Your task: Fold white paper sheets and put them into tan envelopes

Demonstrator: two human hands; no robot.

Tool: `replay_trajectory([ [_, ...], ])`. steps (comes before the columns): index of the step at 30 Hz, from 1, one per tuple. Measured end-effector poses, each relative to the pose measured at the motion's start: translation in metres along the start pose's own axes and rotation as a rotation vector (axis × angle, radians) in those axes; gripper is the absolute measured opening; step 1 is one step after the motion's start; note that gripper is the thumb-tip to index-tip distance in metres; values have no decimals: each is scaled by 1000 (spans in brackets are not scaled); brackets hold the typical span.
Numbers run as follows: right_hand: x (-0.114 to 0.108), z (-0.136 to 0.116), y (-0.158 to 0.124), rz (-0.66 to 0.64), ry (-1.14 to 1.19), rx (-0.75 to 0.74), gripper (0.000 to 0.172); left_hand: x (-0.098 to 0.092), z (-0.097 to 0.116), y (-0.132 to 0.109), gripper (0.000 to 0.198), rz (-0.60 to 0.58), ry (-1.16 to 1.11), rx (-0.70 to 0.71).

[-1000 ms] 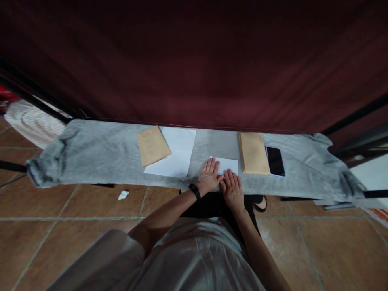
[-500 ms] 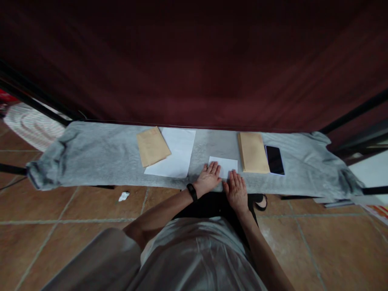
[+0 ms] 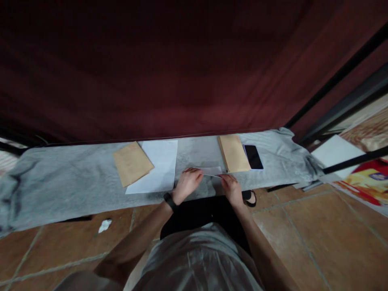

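Observation:
A small folded white paper (image 3: 210, 170) is tilted up off the grey cloth, its near edge raised. My left hand (image 3: 188, 184), with a black band on its wrist, pinches the paper's left end. At the right end, the fingers of my right hand (image 3: 231, 188) are closed on the same paper. Left of my hands lies a larger white sheet (image 3: 162, 165), partly covered by a brown envelope (image 3: 132, 162). A stack of brown envelopes (image 3: 235, 154) lies just beyond my right hand.
A dark phone (image 3: 254, 157) lies right of the envelope stack. Grey cloth (image 3: 75, 173) covers the long narrow bench. A dark red curtain (image 3: 182, 89) hangs behind it. Black metal bars (image 3: 342, 79) stand at the right. White scrap (image 3: 104, 226) lies on the tiled floor.
Both hands went from lying flat on the small paper to gripping its ends and lifting its near edge. The view has shifted and turned, showing more of the floor items at the right.

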State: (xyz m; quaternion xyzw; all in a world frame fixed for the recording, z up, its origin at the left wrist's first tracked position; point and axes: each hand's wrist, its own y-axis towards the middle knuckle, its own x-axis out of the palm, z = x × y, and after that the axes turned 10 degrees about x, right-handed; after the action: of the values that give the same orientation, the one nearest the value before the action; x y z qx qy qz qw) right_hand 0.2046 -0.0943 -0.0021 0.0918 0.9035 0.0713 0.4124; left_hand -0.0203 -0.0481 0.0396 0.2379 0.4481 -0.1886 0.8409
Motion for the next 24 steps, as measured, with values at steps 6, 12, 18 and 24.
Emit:
replay_trajectory([
  [6,-21,-20,28,8,167,194,32,-7,-20,12,24,334,-773,-266],
  [12,-1,-18,45,32,16,267,28,26,-31,15,23,376,-762,-411],
  [18,20,-11,37,113,-118,19,44,47,-44,24,12,390,-621,-474],
  [24,51,-16,11,-55,-239,-160,46,52,-49,31,15,388,-464,-514],
])
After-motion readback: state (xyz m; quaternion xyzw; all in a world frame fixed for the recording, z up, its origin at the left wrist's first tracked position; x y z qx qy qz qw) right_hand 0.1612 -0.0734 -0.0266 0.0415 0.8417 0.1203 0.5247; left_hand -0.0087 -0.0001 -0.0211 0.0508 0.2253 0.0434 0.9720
